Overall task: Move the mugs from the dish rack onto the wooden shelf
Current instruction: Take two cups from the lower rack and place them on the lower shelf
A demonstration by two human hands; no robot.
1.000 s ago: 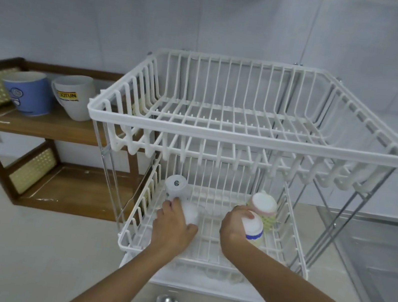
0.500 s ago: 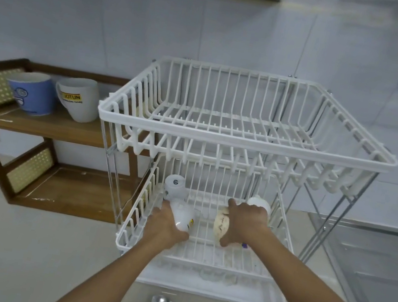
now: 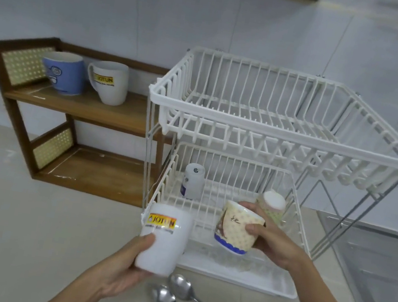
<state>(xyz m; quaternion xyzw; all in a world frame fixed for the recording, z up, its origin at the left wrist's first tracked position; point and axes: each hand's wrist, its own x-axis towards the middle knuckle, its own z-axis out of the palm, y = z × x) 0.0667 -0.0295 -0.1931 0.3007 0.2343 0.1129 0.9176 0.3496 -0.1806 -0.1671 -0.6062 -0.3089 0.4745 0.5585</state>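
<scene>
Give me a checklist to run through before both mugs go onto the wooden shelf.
1. Left hand grips the white Jotun mug: ok.
2. Right hand grips the patterned mug: ok.
3. Both held mugs are out of the dish rack: ok.
4. Free space on the wooden shelf, right of the blue mug and the other white mug: ok.
5. Held mugs dry inside: cannot tell.
6. Rack emptied: not ok, two mugs remain on the lower tier.

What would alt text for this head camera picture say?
A person's left hand holds a white Jotun mug and the right hand a patterned mug, before a white dish rack; two mugs remain inside, two stand on the wooden shelf.
</scene>
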